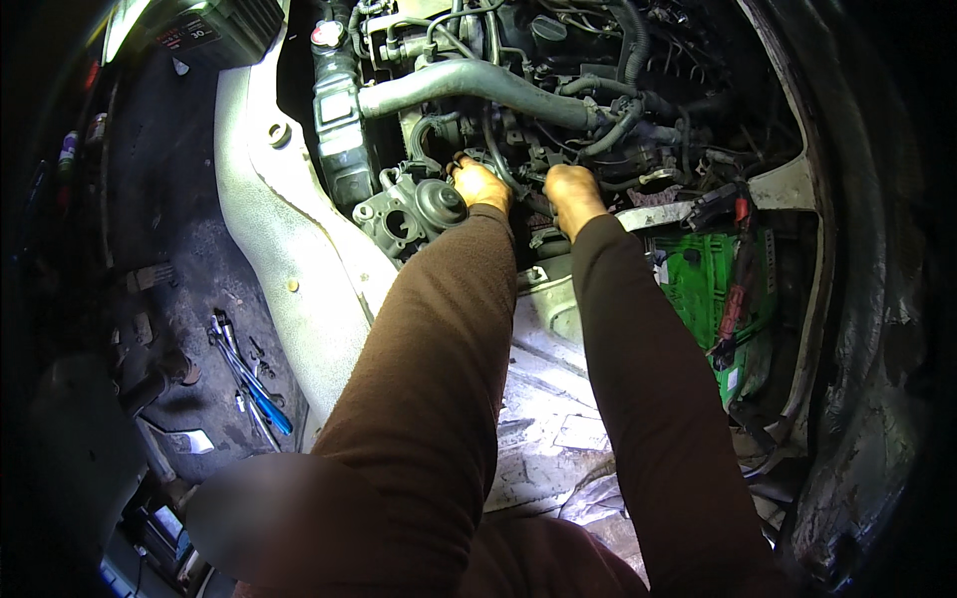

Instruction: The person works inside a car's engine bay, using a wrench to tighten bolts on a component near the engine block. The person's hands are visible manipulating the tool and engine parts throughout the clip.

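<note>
Both of my arms, in brown sleeves, reach deep into a vehicle's engine bay. My left hand is among dark hoses, just right of a grey metal housing with a round cap and an open bore. Its fingers are bent around something dark that I cannot make out. A short way to the right, my right hand is closed like a fist, knuckles up, beside engine parts. What it grips is hidden under the fingers. Above both hands runs a thick grey metal pipe, joined to the black and silver radiator.
A green battery with a red-wrapped cable stands at the right. The pale body panel curves along the left. On the dark floor beyond it lie several tools, including a blue-handled one. A dark box sits at the upper left.
</note>
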A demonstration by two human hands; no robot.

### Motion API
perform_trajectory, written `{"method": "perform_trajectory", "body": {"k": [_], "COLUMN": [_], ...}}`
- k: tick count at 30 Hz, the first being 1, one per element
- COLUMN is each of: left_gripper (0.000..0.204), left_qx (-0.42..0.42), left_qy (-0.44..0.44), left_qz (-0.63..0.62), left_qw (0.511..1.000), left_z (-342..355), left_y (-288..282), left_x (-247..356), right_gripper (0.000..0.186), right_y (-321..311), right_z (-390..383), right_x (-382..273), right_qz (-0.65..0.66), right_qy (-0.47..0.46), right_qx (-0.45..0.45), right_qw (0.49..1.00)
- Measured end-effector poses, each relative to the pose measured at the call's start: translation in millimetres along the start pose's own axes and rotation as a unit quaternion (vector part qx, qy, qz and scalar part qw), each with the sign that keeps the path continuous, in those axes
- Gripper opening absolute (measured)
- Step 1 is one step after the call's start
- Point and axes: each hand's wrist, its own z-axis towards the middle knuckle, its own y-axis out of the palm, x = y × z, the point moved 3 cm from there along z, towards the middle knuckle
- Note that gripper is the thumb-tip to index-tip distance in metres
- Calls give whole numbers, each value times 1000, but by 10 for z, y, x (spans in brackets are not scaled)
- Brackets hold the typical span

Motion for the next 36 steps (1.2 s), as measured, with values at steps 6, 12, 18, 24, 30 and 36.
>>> {"method": "perform_trajectory", "body": {"k": [6,12,18,24,30,36], "left_gripper": [86,87,85,91,94,94], "left_qx": [-1,0,-12,-4,-2,-10], "left_qy": [-16,-15,-18,-14,-13,-15], "left_qz": [-16,-19,-17,-7,-17,-8], "left_qw": [1000,1000,1000,1000,1000,1000], "left_z": [81,127,90,48,121,109], "left_y": [17,32,0,-16,55,31], "left_x": [-100,-124,-74,-68,-92,-95], "right_gripper": [40,38,39,41,39,39], "right_y": [-26,-63,-6,-46,-17,11], "right_z": [-325,-508,-486,-594,-574,-529], "right_x": [-224,-213,-179,-169,-150,-139], "right_qz": [-338,-257,-340,-393,-378,-370], "right_qy": [-102,-86,-73,-62,-64,-43], "right_qx": [-7,22,-53,-56,-60,-55], "right_qw": [936,962,936,916,922,926]}}
